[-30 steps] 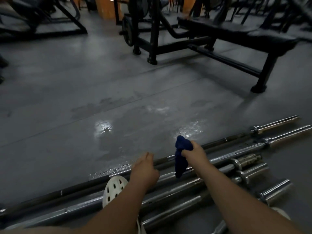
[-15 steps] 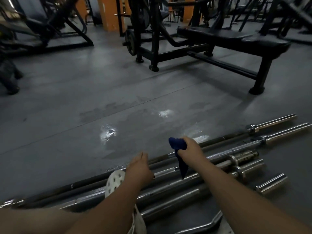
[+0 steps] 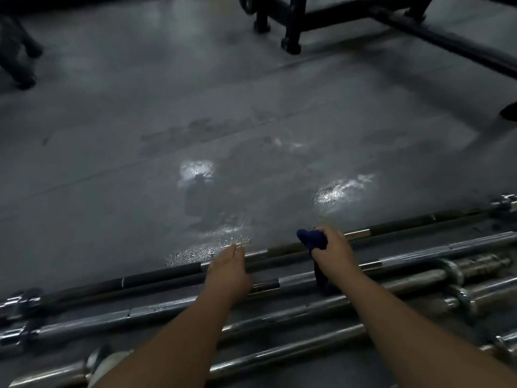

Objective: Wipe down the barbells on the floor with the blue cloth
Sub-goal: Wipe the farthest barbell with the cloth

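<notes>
Several barbells lie side by side on the grey gym floor, running left to right. The farthest is a dark barbell (image 3: 156,280); a chrome barbell (image 3: 156,313) lies just nearer. My right hand (image 3: 334,252) is shut on the blue cloth (image 3: 312,238), which bunches above my fist and hangs down below it over the bars. My left hand (image 3: 228,271) rests on the dark barbell with its fingers curled over it, a short way left of my right hand.
Wet, shiny patches (image 3: 333,191) mark the floor (image 3: 112,135) just beyond the bars. A black weight bench frame (image 3: 293,26) stands at the back right. Another dark machine foot (image 3: 22,60) is at the back left. Shorter chrome bars (image 3: 470,267) lie at the right.
My view has tilted down and closer to the bars. Both hands have stayed on the far bars, the right still gripping the cloth. The white perforated object near my left arm is out of sight.
</notes>
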### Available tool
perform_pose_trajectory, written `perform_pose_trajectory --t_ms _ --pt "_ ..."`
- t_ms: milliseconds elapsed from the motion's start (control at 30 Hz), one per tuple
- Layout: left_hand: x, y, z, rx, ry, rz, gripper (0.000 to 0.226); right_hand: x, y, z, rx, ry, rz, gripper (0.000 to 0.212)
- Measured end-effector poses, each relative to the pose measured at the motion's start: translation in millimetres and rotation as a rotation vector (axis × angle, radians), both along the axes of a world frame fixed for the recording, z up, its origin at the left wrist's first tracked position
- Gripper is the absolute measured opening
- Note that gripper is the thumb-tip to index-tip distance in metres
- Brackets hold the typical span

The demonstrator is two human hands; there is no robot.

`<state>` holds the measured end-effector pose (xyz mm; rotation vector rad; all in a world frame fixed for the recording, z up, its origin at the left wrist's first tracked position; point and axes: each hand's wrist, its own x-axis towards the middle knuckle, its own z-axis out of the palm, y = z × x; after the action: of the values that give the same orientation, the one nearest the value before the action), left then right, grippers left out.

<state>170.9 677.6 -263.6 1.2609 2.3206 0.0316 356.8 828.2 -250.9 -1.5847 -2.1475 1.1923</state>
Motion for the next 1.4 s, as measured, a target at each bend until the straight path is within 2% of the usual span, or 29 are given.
perform_pose_trajectory --t_ms 200,267,333,400,500,533,567,667,700,767,867,933,967,1033,1100,1167,1233,1300,1333,1367,1400 --pt "-27.4 2.3 -71.5 -0.053 0.007 -0.063 0.081 -25.4 20.1 -75.6 0.081 -0.103 -0.161 0.045" --pt "-26.4 -1.2 -91.4 -0.005 0.041 -0.071 0.085 -51.5 4.1 -98.0 0.184 -0.202 -0.159 0.036" --pt "-24.4 -0.9 -105.5 0.058 0.066 -0.034 0.089 -84.9 -29.0 -113.2 0.29 -0.212 -0.046 0.029" --pt "-28.1 4.2 -114.2 0.095 0.068 -0.005 0.087 -110.9 -55.5 -119.7 0.38 -0.185 0.143 0.031" --pt "-41.6 15.5 -119.3 0.087 0.059 -0.001 0.082 -117.8 -29.1 -119.1 0.512 -0.166 0.424 0.029" --pt "-47.6 20.8 -119.6 0.094 0.063 0.003 0.08 -111.7 -9.7 -119.0 0.547 -0.193 0.435 0.028" --pt "-53.8 27.5 -119.3 0.1 0.065 0.004 0.076 -103.1 12.6 -119.2 0.54 -0.231 0.353 0.029" --pt "-72.3 51.4 -120.0 0.101 0.083 0.012 0.066 -80.4 66.8 -122.2 0.421 -0.314 -0.086 0.035" --pt "-78.9 59.4 -120.0 0.106 0.09 0.029 0.064 -86.4 68.1 -124.7 0.421 -0.327 -0.132 0.034" --pt "-90.2 73.5 -118.4 0.101 0.106 0.022 0.066 -119.3 49.1 -126.7 0.482 -0.273 -0.034 0.027" --pt "-105.9 88.4 -115.1 0.024 0.074 -0.034 0.087 -162.1 6.6 -125.0 0.535 -0.167 0.298 0.024" --pt "-111.4 89.0 -114.7 0.002 0.046 -0.042 0.083 -156.9 10.3 -123.1 0.562 -0.152 0.402 0.03" --pt "-112.2 87.0 -114.0 0.011 0.049 -0.061 0.079 -145.2 21.4 -124.7 0.601 -0.175 0.378 0.031" --pt "-110.3 79.6 -112.6 0.021 0.067 -0.118 0.076 -116.8 44.5 -127.2 0.595 -0.294 0.189 0.03" --pt "-105.3 71.0 -112.9 0.025 0.059 -0.127 0.081 -94.8 58.3 -129.4 0.463 -0.388 -0.027 0.031" --pt "-99.4 64.5 -113.7 0.052 0.05 -0.105 0.081 -102.6 43.6 -129.6 0.397 -0.413 -0.15 0.033" --pt "-95.4 60.6 -113.6 0.066 0.037 -0.12 0.086 -132.6 12.9 -126.4 0.464 -0.327 0.004 0.031" --pt "-99.4 54.4 -110.9 0.057 0.013 -0.163 0.093 -153.7 -8.6 -124.7 0.573 -0.205 0.362 0.032" --pt "-105.2 46.6 -110.2 0.063 0.029 -0.158 0.092 -154.9 -4.4 -124.0 0.612 -0.184 0.463 0.03" --pt "-113.2 34.9 -109.6 0.084 0.076 -0.125 0.088 -149.3 9.6 -124.2 0.632 -0.188 0.452 0.027" --pt "-121.2 18.1 -110.3 0.096 0.138 -0.062 0.082 -138.2 25.9 -126.8 0.638 -0.227 0.348 0.026"
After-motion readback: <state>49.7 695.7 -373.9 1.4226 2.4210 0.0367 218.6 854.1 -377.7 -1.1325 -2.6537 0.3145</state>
